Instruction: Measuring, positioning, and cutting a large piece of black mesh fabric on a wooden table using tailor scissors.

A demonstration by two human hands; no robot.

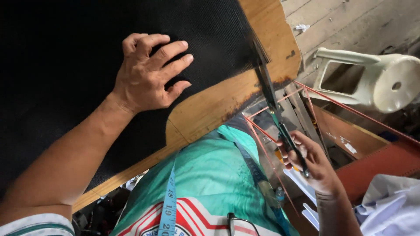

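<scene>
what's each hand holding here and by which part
The right hand grips long dark metal scissors by the handles, blades at the black ribbed fabric's edge. The left hand holds nothing; it lies flat on that fabric.

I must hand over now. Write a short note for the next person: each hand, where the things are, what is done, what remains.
Left hand: flat on the black fabric, pressing it onto the wooden table.
Right hand: gripping the scissors, blades at the fabric's edge by the table corner.
Done: blades have reached the edge; how far the cut goes cannot be seen.
Left: nearly all the fabric appears uncut.
Nearby: measuring tape around the neck, pale plastic stool on the floor.
</scene>
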